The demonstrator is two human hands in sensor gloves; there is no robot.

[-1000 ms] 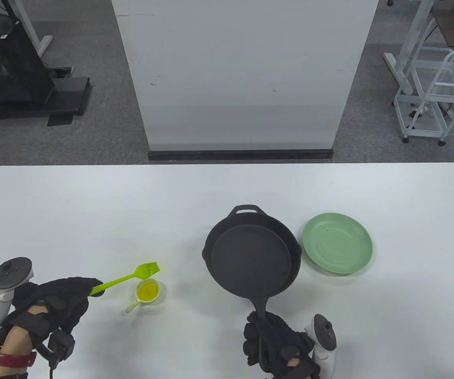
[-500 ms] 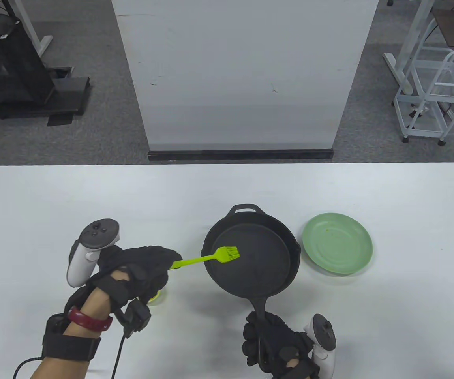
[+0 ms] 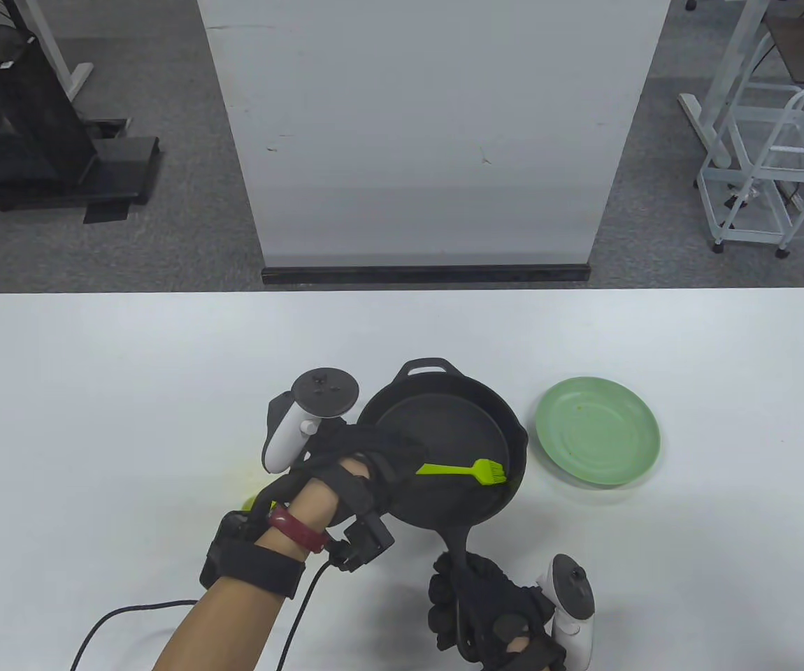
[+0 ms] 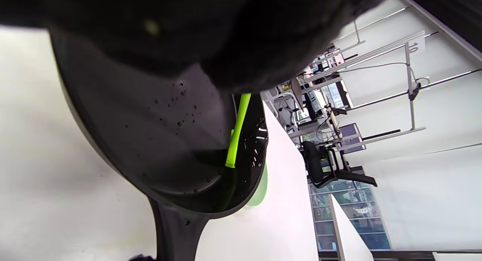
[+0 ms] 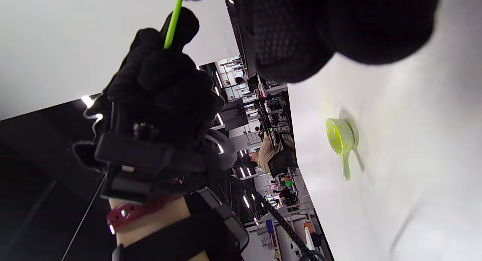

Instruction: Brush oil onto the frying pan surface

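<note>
The green brush [image 3: 463,472] is grasped at its handle by the left hand [image 3: 367,454], fingers curled closed around it, at the lower centre of the table view. Its bristles are laid on the right part of the frying pan [image 3: 444,447] surface. The pan handle is clenched by the right hand [image 3: 489,615] at the bottom edge, below the pan on the bench [image 3: 94,384].

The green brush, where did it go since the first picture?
The left hand carried the green brush from beside the oil cup rightward across the table and into the frying pan; its bristles are now by the pan's right side. The pan tipped and shifted slightly left. The right hand kept gripping the pan handle, and the green plate and cup stayed put.
</note>
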